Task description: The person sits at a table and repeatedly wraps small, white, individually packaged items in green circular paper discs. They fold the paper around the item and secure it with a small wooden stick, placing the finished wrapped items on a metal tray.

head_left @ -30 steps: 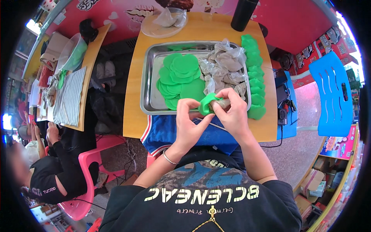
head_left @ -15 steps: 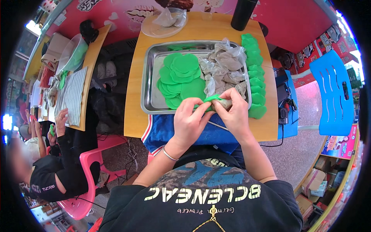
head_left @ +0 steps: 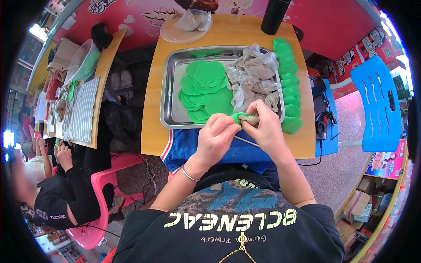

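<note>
Both my hands meet over the near edge of a metal tray (head_left: 165,103). My left hand (head_left: 215,138) is closed, its fingertips pinching the edge of a small green piece (head_left: 237,116). Held in my right hand (head_left: 267,127) is a greyish bundle (head_left: 249,119), with the green piece folded against its left end. Thin, limp green discs (head_left: 206,90) lie in an overlapping heap in the tray's left and middle. At its right side is a pile of grey, translucent-wrapped bundles (head_left: 254,74).
A row of green pieces (head_left: 289,85) lines the table's right side. Behind the tray stand a clear plastic lid (head_left: 175,34) and a black cylinder (head_left: 275,17). A blue chair (head_left: 375,105) is at right. Another person sits on a pink chair (head_left: 103,197) at left.
The green piece has been drawn in closer around the bundle's left end. My hands have shifted slightly. At left, the other person's hands have moved together.
</note>
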### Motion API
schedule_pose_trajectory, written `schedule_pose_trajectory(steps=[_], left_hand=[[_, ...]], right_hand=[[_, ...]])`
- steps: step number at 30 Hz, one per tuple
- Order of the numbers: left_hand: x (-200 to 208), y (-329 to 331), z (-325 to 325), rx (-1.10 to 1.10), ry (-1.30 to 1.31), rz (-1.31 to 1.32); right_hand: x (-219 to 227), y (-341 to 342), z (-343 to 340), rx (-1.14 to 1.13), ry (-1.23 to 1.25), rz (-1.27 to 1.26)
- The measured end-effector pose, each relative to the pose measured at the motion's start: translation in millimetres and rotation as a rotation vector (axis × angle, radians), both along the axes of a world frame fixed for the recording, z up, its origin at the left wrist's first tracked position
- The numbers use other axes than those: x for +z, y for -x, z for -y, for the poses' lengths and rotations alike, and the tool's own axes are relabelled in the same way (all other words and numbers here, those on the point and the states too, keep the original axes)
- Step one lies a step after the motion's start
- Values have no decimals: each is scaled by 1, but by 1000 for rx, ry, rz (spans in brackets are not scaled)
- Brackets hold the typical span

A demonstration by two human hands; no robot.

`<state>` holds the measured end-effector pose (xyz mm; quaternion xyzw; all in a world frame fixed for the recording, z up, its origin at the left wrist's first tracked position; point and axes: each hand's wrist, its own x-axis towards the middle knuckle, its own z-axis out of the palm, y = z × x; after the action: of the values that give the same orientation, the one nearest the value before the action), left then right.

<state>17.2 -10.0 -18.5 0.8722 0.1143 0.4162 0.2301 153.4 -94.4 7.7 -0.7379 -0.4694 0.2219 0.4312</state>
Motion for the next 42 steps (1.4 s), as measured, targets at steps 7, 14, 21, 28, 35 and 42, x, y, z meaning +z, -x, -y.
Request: schedule_pose_trajectory(steps=[7, 14, 21, 28, 35, 42], left_hand=[[1, 3, 0, -13, -101, 4], [-10, 0, 5, -255, 935, 249], [-19, 0, 4, -366, 1236, 338], [-16, -2, 2, -450, 1438, 539], [-9, -5, 1, -547, 1497, 600], [-2, -3, 5, -506, 1538, 434]], right_hand=[[5, -2, 0, 111, -31, 189], [17, 0, -2, 88, 221, -110], [14, 3, -1, 30, -153, 101], [14, 7, 3, 170, -206, 97], [20, 7, 5, 359, -173, 215], [25, 4, 8, 260, -106, 152]])
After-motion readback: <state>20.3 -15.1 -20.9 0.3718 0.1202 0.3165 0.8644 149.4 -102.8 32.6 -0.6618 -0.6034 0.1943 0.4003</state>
